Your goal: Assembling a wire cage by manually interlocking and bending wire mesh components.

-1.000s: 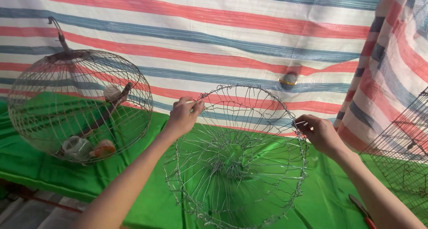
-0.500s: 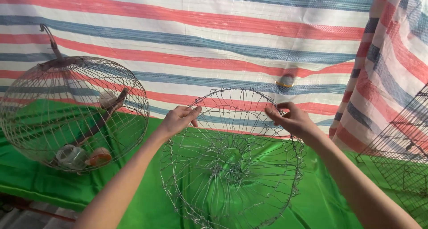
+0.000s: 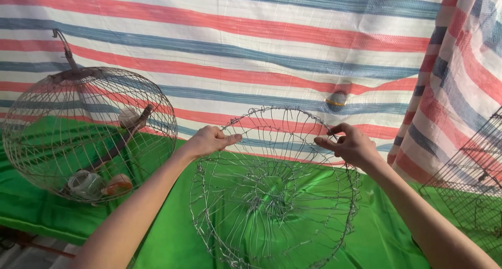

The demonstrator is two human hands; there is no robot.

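My right hand (image 3: 351,145) had slid inward along the top rim of the half-built wire cage frame (image 3: 274,195), which stood tilted over the green cloth (image 3: 198,237), and the frame had tipped a little more upright. So both hands now sat close together on the upper edge. My left hand (image 3: 208,141) pinched the rim between thumb and fingers; the right fingers were closed on a wire too. To my left stood the finished round wire cage (image 3: 86,133), holding a wooden perch (image 3: 123,138) and two small feeder cups (image 3: 99,185).
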